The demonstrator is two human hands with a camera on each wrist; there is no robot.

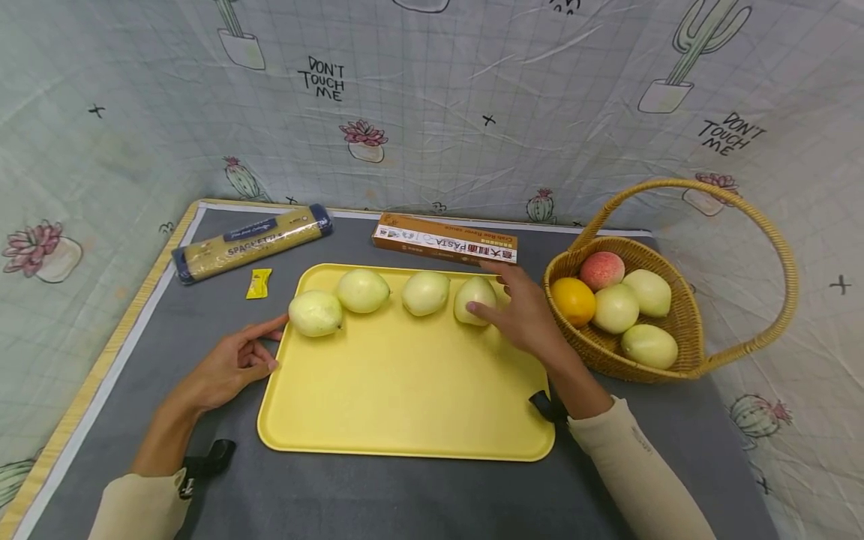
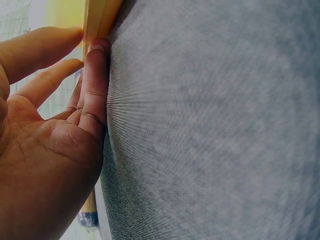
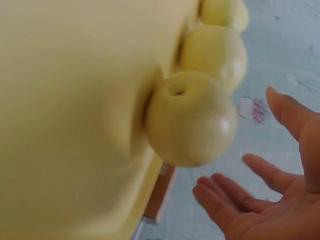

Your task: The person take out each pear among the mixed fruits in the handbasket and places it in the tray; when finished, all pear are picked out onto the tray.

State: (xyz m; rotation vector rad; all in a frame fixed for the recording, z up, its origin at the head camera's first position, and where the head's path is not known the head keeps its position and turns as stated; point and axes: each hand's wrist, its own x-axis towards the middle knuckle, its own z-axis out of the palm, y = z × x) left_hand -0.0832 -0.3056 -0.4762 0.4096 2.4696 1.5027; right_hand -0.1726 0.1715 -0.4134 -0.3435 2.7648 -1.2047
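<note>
A yellow tray [image 1: 405, 390] holds several pale yellow-green, rounded fruits in a row along its back edge. My left hand [image 1: 232, 367] is at the tray's left rim, its fingertips touching the edge; the left wrist view shows the thumb and fingers [image 2: 95, 75] against that rim. At the right end of the row, my right hand [image 1: 523, 311] reaches around the last fruit [image 1: 475, 300] with spread fingers. In the right wrist view, the right hand [image 3: 270, 190] is apart from that fruit [image 3: 192, 120], which has a small dimple.
To the right stands a wicker basket [image 1: 691, 330] with a tall handle, holding an orange, a peach and pale fruits. Behind the tray lie a spaghetti pack [image 1: 253, 244] and a pasta box [image 1: 445, 238]. A small yellow packet [image 1: 259, 283] lies left of the tray.
</note>
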